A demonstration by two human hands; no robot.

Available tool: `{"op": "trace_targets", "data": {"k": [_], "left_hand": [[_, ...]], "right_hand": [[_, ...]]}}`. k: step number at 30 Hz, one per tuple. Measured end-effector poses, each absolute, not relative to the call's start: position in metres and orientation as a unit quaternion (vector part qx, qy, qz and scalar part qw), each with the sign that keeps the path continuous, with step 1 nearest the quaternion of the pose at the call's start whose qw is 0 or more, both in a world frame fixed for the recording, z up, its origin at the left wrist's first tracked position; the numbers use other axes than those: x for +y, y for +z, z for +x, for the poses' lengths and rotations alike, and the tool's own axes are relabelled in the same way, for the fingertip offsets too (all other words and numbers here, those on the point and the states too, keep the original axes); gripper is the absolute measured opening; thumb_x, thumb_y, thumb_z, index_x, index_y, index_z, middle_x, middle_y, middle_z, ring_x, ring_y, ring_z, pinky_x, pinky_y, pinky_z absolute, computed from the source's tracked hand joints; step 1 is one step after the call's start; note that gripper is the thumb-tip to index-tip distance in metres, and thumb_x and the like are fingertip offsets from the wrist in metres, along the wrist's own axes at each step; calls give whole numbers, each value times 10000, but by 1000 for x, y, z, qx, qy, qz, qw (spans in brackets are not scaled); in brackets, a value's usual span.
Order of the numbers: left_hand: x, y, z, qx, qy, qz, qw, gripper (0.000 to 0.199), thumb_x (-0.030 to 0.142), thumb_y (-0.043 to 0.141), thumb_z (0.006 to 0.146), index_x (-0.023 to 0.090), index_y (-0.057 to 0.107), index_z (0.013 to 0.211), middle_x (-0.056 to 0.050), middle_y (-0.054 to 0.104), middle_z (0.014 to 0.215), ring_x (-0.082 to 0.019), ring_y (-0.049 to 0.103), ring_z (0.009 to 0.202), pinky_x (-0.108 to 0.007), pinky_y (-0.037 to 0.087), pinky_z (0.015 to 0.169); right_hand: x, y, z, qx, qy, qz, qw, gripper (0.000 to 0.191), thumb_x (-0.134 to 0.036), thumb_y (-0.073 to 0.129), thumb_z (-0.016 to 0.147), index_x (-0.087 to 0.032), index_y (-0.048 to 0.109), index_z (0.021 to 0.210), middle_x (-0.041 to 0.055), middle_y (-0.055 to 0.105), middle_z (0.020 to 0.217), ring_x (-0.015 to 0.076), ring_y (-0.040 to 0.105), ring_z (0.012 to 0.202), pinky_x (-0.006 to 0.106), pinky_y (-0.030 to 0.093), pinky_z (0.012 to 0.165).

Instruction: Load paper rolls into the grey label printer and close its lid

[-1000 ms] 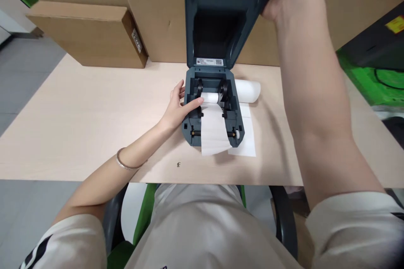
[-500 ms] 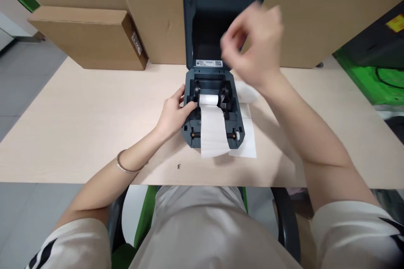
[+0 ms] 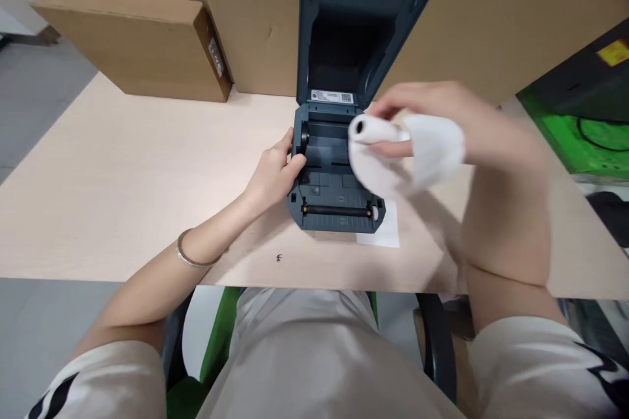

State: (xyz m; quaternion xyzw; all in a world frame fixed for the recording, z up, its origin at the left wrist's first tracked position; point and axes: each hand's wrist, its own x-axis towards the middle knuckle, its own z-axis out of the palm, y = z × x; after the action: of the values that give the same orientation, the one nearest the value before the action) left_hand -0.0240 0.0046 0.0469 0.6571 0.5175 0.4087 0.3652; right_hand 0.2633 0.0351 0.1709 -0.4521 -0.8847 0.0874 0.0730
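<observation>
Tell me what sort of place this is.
Probably an office or packing workstation, judging by the light wood-look desk, the cardboard boxes lined along its back, and what looks like an open label printer.

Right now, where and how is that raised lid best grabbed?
Probably by the right rim, from the right: the lid stands open, that edge's upper stretch uncovered. The left hand holds the left side of the base; the right hand holds a paper roll.

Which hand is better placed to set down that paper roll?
Likely the right hand: it holds the paper roll, while the left hand grips the left edge of the open printer.
</observation>
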Motion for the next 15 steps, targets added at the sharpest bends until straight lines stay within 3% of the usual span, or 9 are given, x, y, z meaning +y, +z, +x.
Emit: {"op": "trace_targets", "data": {"k": [2, 3, 5, 9, 12, 15], "left_hand": [[4, 47, -24, 508, 411, 662, 367, 613, 298, 586, 909, 193, 770, 1485, 1, 754, 880, -181, 570, 721, -333, 519, 768], [5, 46, -23, 505, 414, 661, 370, 617, 297, 586, 906, 197, 768, 1487, -11, 781, 929, -189, 599, 749, -344, 543, 804], [6, 44, -22, 499, 424, 654, 379, 648, 297, 597, 881, 189, 752, 1501, -56, 834, 1115, -221, 688, 872, -372, 598, 881], [12, 40, -21, 486, 443, 636, 403, 735, 304, 642, 804, 165, 702, 1524, -130, 796, 1490, -318, 772, 1221, -433, 683, 1012], [15, 39, -20, 487, 441, 628, 417, 754, 300, 661, 771, 169, 688, 1514, -135, 793, 1517, -340, 779, 1286, -457, 704, 1062], [16, 40, -20, 496, 440, 619, 421, 789, 300, 674, 751, 151, 676, 1526, -156, 778, 1541, -355, 779, 1311, -474, 712, 1081]], "right_hand": [[30, 182, 308, -862, 82, -489, 101, 491, -821, 690, 906, -369, 727, 1093, 59, 828, 1135, 350, 774, 952, 543, 651, 836], [32, 179, 328, -853, 89, -510, 69, 544, -878, 726, 851, -378, 721, 1065, 47, 823, 1070, 335, 761, 870, 524, 636, 763], [43, 162, 358, -818, 114, -564, -8, 563, -832, 827, 778, -340, 726, 1033, 78, 830, 1026, 334, 766, 850, 495, 624, 743], [69, 108, 376, -738, 160, -645, -114, 486, -603, 878, 738, -266, 746, 1062, 162, 858, 1161, 422, 800, 1027, 564, 661, 917], [79, 88, 373, -712, 196, -659, -142, 534, -518, 846, 733, -247, 767, 1186, 188, 840, 1332, 469, 794, 1208, 619, 641, 1109], [79, 92, 370, -712, 242, -646, -128, 741, -513, 837, 766, -203, 739, 1432, 227, 773, 1524, 478, 754, 1381, 600, 599, 1232]]}}
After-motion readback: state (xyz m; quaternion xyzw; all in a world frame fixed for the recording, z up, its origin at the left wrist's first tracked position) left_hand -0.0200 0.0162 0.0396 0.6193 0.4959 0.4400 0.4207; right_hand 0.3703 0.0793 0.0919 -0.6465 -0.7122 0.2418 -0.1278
